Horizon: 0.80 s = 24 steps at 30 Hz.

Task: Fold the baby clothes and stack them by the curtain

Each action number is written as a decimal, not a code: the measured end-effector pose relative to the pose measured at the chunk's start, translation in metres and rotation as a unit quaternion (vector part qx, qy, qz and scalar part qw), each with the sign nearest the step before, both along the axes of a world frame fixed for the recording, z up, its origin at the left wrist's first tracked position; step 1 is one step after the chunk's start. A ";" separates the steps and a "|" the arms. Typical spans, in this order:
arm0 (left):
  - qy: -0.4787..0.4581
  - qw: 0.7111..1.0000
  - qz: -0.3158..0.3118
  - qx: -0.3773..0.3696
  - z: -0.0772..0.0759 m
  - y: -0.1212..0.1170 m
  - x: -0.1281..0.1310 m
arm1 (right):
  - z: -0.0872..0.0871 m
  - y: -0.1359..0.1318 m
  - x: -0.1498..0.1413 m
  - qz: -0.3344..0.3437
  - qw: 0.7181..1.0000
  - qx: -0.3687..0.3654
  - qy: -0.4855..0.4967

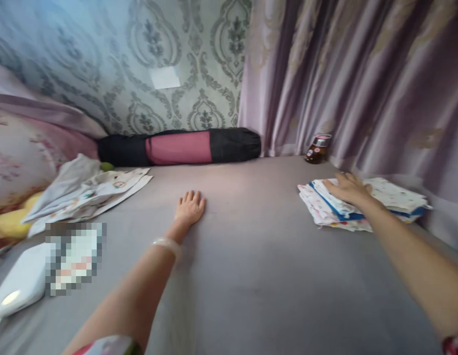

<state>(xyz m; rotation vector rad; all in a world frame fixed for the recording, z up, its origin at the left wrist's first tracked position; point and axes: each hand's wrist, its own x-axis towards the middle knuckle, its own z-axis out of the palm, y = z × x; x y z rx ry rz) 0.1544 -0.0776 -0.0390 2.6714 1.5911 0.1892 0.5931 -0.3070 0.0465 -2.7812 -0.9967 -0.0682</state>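
My left hand (191, 207) lies flat, palm down, on the grey sheet (236, 256), holding nothing; a pale bracelet (167, 244) circles that wrist. Over at the right, my right hand (349, 188) rests on top of a stack of folded printed cloths (395, 195), its fingers partly spread. The cloths are white with small patterns, and a blue layer shows between them. Whether any cloth is pinched under the right palm is hidden.
A black and pink roll-shaped bag (179, 148) lies along the wall. Near the curtain (288, 74) stands a brown jar with a silver lid (317, 149). On the left are loose cloths (91, 190), a yellow item (10, 224), a white device (25, 276) and a blurred-out item (79, 259).
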 end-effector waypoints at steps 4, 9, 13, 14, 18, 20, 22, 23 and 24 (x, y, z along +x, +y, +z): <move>-0.016 1.000 0.004 -0.002 -0.003 0.001 -0.001 | -0.013 0.002 0.007 -0.009 0.999 -0.041 -0.024; -0.033 0.999 -0.001 -0.001 -0.002 0.000 -0.001 | -0.009 0.008 0.019 -0.014 0.999 -0.028 -0.033; -0.045 0.999 0.003 -0.007 0.001 -0.002 0.000 | -0.012 0.032 -0.023 0.101 0.976 0.094 -0.168; -0.046 0.999 0.005 -0.012 0.001 -0.002 0.000 | -0.018 0.042 -0.041 0.132 0.968 0.115 -0.181; -0.056 0.998 0.007 -0.014 0.003 -0.003 0.000 | -0.054 0.085 -0.122 0.225 0.970 0.023 -0.090; -0.066 0.998 0.003 0.008 0.004 -0.003 -0.001 | -0.072 0.106 -0.158 0.219 0.975 -0.023 -0.021; -0.074 0.997 0.001 0.029 0.005 -0.004 -0.002 | -0.084 0.125 -0.190 0.218 0.975 -0.039 0.002; -0.077 0.996 0.009 0.035 0.005 -0.005 -0.002 | -0.087 0.132 -0.205 0.223 0.974 -0.042 0.006; -0.079 0.996 0.027 0.042 0.005 -0.006 -0.002 | -0.089 0.139 -0.220 0.230 0.972 -0.043 0.006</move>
